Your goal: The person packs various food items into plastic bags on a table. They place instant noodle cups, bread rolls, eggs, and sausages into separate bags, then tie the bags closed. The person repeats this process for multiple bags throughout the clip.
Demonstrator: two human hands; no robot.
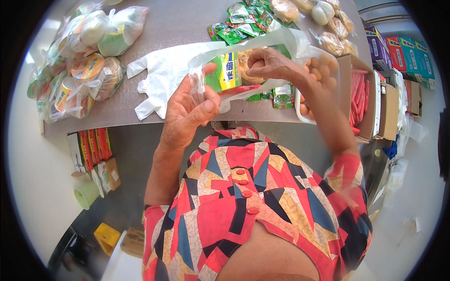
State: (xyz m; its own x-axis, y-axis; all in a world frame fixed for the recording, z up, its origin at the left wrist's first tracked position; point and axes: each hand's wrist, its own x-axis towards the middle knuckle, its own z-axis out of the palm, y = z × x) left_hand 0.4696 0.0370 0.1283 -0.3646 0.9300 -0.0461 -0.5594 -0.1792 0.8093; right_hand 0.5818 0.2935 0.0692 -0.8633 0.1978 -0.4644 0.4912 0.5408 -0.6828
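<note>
My left hand (190, 109) grips the gathered edge of a clear plastic bag (295, 40) and keeps its mouth spread. Inside lie a green and yellow package (223, 72), a round bread or pastry (245, 66) and a red packet (240, 89). Over the bag's opening, my right hand (276, 63) is curled around a brown egg (258, 64), mostly covered by the fingers. To the right is a white plastic tub (299, 112) of brown eggs (323, 66), partly hidden by my right forearm. Flattened white plastic bags (158, 66) lie left of the open bag.
Filled, tied bags (84, 70) crowd the table's left side. Green sachets (242, 24) and wrapped breads (337, 28) sit at the back. A cardboard box (367, 119) of red packets (358, 95) stands beyond the eggs. Boxes (95, 151) and a green bin (86, 195) are on the floor.
</note>
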